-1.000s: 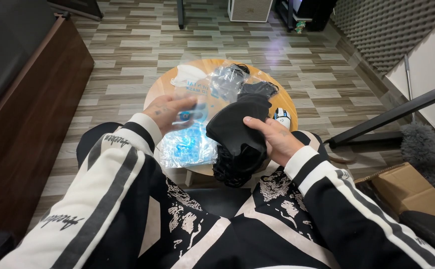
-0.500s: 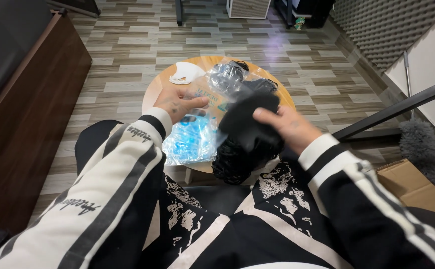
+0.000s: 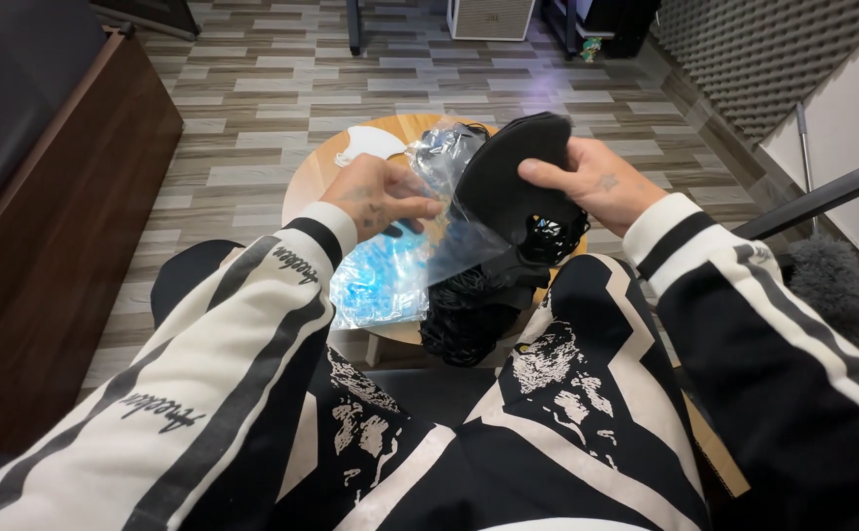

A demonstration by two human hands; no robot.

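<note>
Black mask lifted clear of the bag
Right hand (image 3: 596, 182) now grips the black mask (image 3: 518, 182) higher — left hand (image 3: 380, 202) pinches the clear plastic bag (image 3: 400, 270).

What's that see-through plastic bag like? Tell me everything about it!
The clear plastic bag is thin, crinkly and shiny, with blue showing through its lower part. It hangs slanted over the edge of the round wooden table. The left hand pinches its upper edge, and the black masks held by the right hand press against its open top. What the blue contents are is unclear.
</note>
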